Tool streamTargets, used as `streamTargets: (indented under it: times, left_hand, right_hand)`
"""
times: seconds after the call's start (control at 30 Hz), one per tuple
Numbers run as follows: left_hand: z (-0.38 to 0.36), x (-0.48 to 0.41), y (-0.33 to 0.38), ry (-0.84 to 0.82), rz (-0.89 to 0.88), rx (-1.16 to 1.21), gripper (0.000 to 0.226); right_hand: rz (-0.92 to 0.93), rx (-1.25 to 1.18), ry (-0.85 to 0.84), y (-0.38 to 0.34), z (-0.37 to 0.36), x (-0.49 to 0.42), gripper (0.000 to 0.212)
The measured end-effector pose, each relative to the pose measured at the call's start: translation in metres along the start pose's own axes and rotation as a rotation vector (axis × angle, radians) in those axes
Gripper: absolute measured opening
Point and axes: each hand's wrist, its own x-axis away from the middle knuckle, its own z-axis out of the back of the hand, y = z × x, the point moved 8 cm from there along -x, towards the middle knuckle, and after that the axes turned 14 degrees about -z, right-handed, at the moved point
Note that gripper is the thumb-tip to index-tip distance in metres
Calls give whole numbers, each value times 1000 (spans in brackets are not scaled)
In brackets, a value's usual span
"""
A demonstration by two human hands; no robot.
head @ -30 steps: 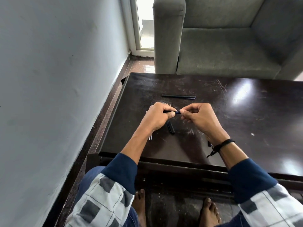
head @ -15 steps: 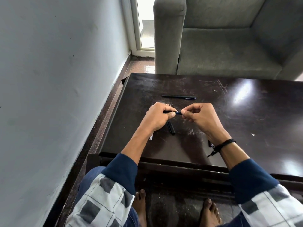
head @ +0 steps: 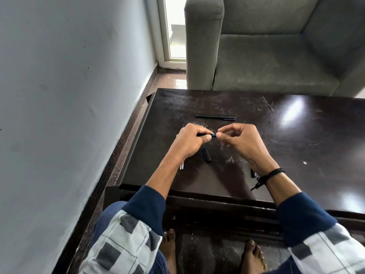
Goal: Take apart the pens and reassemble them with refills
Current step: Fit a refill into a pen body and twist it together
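1. A pale wall (head: 69, 95) fills the left of the frame. Beside it, a dark, scratched table (head: 296, 155) takes up the middle and right.
2. Just left of centre, two thin white refills (head: 181, 166) lie on the table. They are mostly hidden under the left wrist, so only their ends show.
3. The left hand (head: 190, 142) is at the centre of the frame, above the table. Its fingers are curled round a dark pen barrel (head: 207, 134), whose free end points right.
4. Just below the two hands, a short dark pen piece (head: 206, 154) lies tilted on the table, touching neither hand.
5. Above the hands, towards the upper middle, a whole dark pen (head: 215, 117) lies flat across the table, apart from the fingers.
6. The right hand (head: 242, 142) meets the left at the barrel's free end. Its thumb and forefinger pinch that tip, and the other fingers are loosely curled.
7. Beside the right wrist, a small dark piece (head: 253, 173) rests on the table, half hidden. I cannot tell what it is. A black cord band (head: 273, 173) circles that wrist.
8. A grey sofa (head: 276, 56) stands in the upper right, behind the table.
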Motion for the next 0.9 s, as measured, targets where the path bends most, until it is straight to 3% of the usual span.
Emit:
streamTargets:
  times: [0.9]
  left_hand:
    - [-3,-2,-3,10,5,38,18]
  right_hand:
    - [1,-3,7,-1,-5,-1,7]
